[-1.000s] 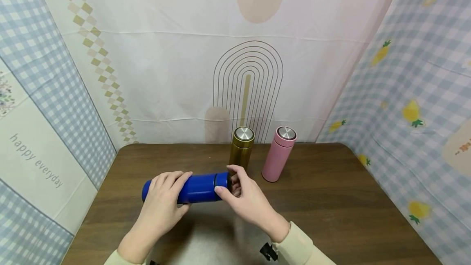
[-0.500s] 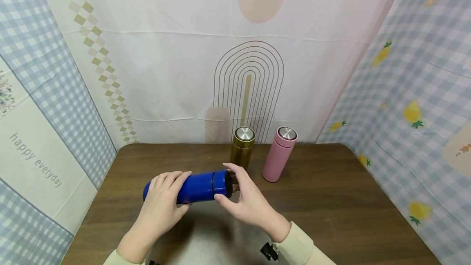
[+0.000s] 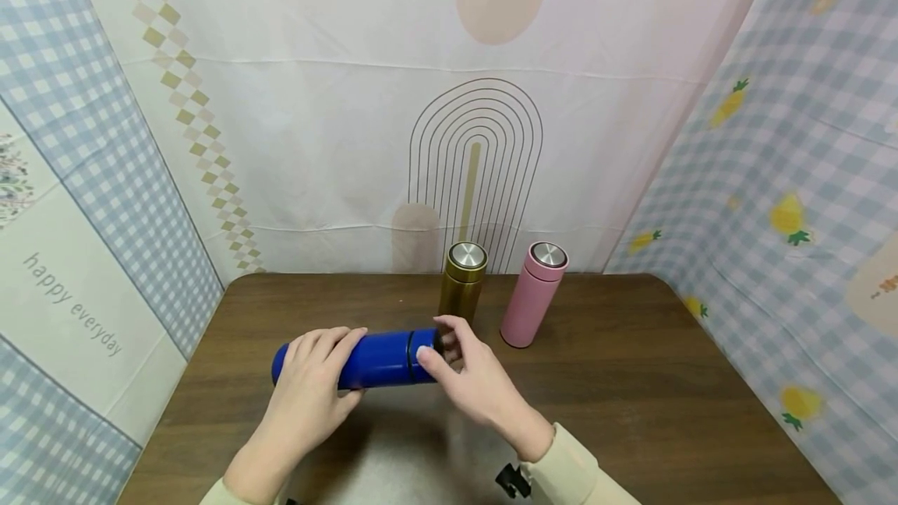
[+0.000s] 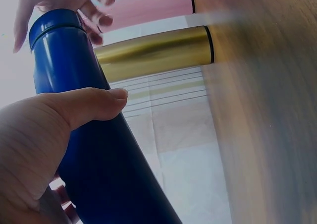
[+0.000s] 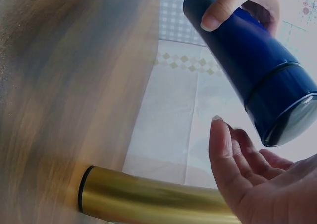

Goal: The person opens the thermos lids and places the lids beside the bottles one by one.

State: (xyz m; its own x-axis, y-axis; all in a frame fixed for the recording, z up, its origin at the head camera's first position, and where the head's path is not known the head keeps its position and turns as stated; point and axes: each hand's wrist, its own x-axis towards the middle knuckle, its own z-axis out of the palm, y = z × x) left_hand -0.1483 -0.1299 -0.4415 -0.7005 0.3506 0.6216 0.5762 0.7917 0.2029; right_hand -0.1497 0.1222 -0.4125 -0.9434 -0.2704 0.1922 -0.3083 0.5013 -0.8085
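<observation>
A blue thermos bottle (image 3: 382,359) is held on its side above the table, its lid end pointing right. My left hand (image 3: 309,380) grips its body, and in the left wrist view the thumb (image 4: 94,105) lies across it. Around the lid (image 5: 282,102) hovers my right hand (image 3: 477,376), fingers loosely bent and spread. The right wrist view shows a gap between these fingers (image 5: 223,149) and the lid; whether the thumb touches it cannot be told. Behind stand a gold thermos (image 3: 461,287), partly hidden by the right hand, and a pink thermos (image 3: 533,298), both upright with silver-topped lids.
The brown wooden table (image 3: 631,396) has its back edge against a patterned white cloth (image 3: 316,139). Blue checked cloths hang at the left (image 3: 91,84) and right (image 3: 758,178). A bright reflection lies on the table below the bottle.
My right hand's fingers and thumb have shifted around the lid, the thumb now higher. The lid end tilted slightly, then came back. My left hand keeps its grip.
</observation>
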